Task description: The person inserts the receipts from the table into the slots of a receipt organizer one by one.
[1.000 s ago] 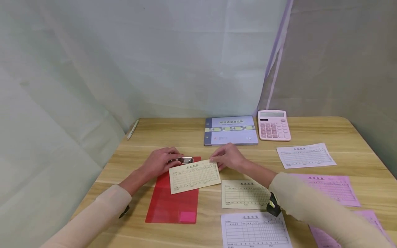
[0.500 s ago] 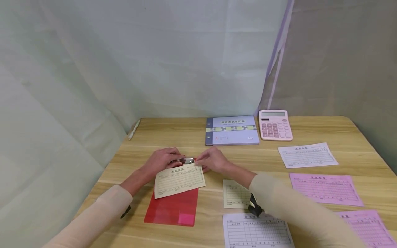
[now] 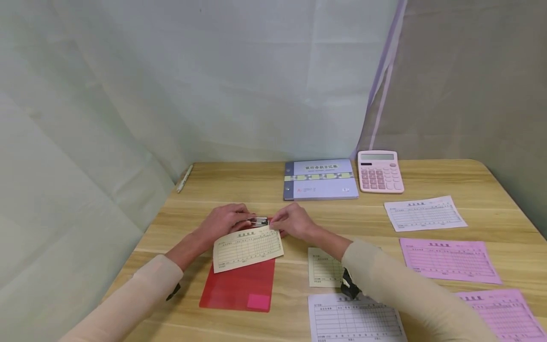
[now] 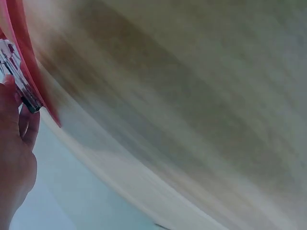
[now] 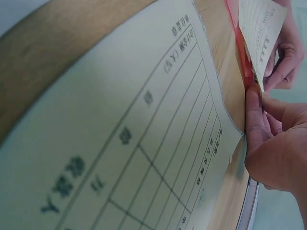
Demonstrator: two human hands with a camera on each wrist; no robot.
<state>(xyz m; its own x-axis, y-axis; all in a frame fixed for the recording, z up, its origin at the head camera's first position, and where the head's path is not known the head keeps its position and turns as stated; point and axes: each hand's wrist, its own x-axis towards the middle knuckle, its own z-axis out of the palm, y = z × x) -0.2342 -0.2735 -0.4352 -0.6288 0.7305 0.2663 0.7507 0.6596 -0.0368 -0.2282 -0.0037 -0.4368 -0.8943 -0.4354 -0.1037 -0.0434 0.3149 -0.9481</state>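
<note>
A red clipboard [image 3: 236, 289] with a pink patch lies on the table, its metal clip [image 3: 259, 221] at the far edge. My left hand [image 3: 222, 221] grips that clip; in the left wrist view the thumb presses the clip lever [image 4: 21, 81]. Over the upper part of the board is a pale yellow printed slip [image 3: 248, 249], slightly tilted. My right hand [image 3: 294, 221] pinches its upper right corner close to the clip. The right wrist view shows the right thumb and fingers together at the slip's edge. Whether the slip's top edge is under the clip I cannot tell.
Another yellow slip [image 3: 322, 268] lies partly under the right sleeve. A white slip [image 3: 354, 320], a second white slip [image 3: 425, 213] and two pink slips [image 3: 450, 260] lie right. Behind are a ledger book [image 3: 320, 180], a pink calculator [image 3: 380, 172] and a pen [image 3: 185, 178].
My right hand has moved left with the yellow slip, bringing it further over the clipboard and up to the clip. The left hand has stayed at the clip. Little differs in the last half second.
</note>
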